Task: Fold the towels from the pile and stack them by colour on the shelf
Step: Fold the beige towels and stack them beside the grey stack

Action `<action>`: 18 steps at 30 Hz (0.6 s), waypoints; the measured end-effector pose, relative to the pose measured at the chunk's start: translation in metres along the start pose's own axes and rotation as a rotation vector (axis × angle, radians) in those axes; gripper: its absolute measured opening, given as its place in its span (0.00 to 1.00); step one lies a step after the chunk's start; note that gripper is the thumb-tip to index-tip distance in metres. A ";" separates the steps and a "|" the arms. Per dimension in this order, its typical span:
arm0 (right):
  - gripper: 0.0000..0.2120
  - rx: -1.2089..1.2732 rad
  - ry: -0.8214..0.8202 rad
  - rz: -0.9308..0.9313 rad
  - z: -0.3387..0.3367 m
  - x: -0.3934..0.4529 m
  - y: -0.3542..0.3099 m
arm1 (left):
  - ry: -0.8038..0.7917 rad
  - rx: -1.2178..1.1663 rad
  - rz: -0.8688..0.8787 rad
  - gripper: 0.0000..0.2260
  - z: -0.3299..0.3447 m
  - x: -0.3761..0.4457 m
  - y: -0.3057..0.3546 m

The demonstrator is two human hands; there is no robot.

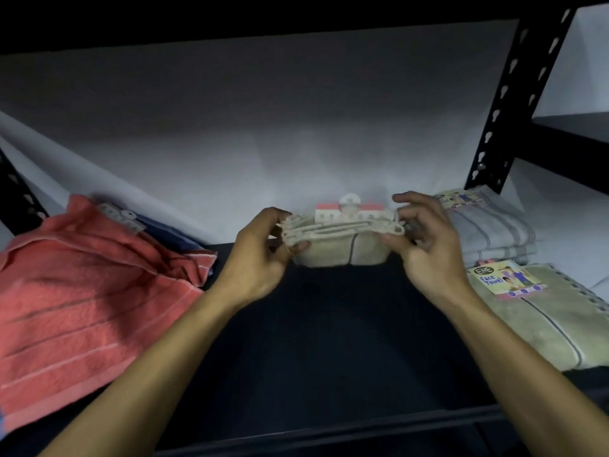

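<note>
Both hands hold a folded beige towel (339, 240) between them at the back of the dark shelf (329, 324). The left hand (260, 255) pinches the towel's left end, thumb on top and fingers curled beneath the stacked folds. The right hand (425, 239) grips the right end with its thumb against the front of the cloth, while its fingers arch loosely over the top edge. The towel shows several layers along its upper edge and a dark stripe running down its front; its lower edge seems to touch the shelf, though that is hard to tell. A red-and-white label (349, 209) stands up just behind it.

To the left, a coral towel (82, 308) with thin stripes lies loosely spread on the shelf, with a grey tag (122, 216) near its far corner and a blue cloth (171, 235) showing under its far edge. To the right, a folded grey towel (494, 235) with a printed label sits at the back, and just in front of it lies a flat beige towel (540, 324) bearing a "Face Towel" label (504, 280). A black perforated post (514, 103) rises at the right rear corner, against a white sheet (263, 143) that backs the shelf.
</note>
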State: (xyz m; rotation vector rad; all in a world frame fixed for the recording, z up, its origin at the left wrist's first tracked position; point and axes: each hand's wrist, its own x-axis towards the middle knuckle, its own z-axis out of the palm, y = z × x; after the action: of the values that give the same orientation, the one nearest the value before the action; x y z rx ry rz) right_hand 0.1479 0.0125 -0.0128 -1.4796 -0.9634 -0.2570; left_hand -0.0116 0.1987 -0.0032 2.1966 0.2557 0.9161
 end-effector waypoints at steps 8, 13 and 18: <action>0.14 -0.307 -0.528 -0.269 -0.039 -0.101 0.008 | -0.324 0.527 0.438 0.10 -0.009 -0.098 -0.021; 0.15 -0.474 -0.732 -0.207 -0.045 -0.106 -0.004 | -0.402 0.636 0.418 0.18 -0.009 -0.115 -0.019; 0.15 -0.465 -0.777 -0.143 -0.053 -0.102 -0.006 | -0.538 0.517 0.264 0.27 -0.022 -0.114 -0.009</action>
State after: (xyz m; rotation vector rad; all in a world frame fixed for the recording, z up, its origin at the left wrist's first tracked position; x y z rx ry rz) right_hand 0.1008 -0.0769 -0.0673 -1.9928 -1.7167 0.0104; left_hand -0.1083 0.1686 -0.0601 2.9122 -0.0708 0.3745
